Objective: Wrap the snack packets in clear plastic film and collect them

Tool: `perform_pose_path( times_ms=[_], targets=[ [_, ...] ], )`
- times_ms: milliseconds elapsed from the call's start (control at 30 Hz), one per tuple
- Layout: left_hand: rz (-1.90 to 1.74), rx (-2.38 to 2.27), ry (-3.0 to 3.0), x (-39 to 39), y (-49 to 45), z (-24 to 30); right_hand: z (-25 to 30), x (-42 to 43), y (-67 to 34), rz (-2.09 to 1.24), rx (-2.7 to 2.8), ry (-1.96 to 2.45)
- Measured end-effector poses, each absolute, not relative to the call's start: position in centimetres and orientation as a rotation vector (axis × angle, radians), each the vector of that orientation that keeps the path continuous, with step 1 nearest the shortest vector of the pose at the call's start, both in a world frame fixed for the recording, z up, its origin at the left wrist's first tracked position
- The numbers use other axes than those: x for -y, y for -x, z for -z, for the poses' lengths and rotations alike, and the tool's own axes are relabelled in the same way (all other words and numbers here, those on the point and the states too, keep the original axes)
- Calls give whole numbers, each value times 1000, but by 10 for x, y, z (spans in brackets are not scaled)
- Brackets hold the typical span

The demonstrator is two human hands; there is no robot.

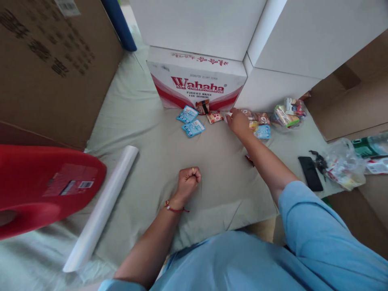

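Observation:
My left hand (188, 182) rests on the pale green sheet (145, 133) as a closed fist, with nothing visible in it. My right hand (239, 121) reaches forward to a row of small snack packets by the Wahaha box (197, 83). Its fingers curl down over the packets; whether they grip one is hidden. Two blue packets (190, 121) and a red-and-white packet (215, 117) lie just left of that hand. More packets (261, 124) lie just right of it.
A white roll (101, 208) lies on the sheet at the left beside a red plastic stool (36, 186). Cardboard boxes (51, 60) and white boxes (273, 32) ring the area. A clear bag of snacks (287, 113), a black phone (311, 173) and another plastic bag (345, 163) sit at the right.

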State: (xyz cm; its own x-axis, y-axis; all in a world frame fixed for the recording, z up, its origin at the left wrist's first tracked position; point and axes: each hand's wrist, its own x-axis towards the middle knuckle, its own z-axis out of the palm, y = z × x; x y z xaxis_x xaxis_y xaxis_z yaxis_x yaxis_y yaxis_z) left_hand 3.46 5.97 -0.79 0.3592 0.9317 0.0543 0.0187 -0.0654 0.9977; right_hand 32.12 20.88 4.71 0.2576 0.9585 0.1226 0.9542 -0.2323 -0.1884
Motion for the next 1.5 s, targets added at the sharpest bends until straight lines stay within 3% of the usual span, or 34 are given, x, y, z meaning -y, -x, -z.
perform_pose_path(
  times_ms=[133, 267, 533, 700, 933, 1167, 1500],
  targets=[
    [-911, -967, -1437, -60, -37, 4, -36, -218, -313, -106, 1770, 2409],
    [-919, -1052, -1511, -61, -41, 0, -36, -189, -312, -142, 1557, 2161],
    [-882, -941, -1353, -57, -47, -2, -26, -28, -250, -1120, 722, 1303],
    [-792, -827, -1190, -51, -49, -4, -21, 27, -222, -1023, 917, 1411],
    [-818, -842, -1352, -48, -49, -1, -18, 30, -219, -797, 1538, 1404],
    [-849, -853, -1275, -43, -54, 2, -15, 32, -209, -1197, 966, 1339],
    [-1014, -911, -841, -58, -48, 1, -18, 25, -243, -1151, 445, 1322]
  ],
)
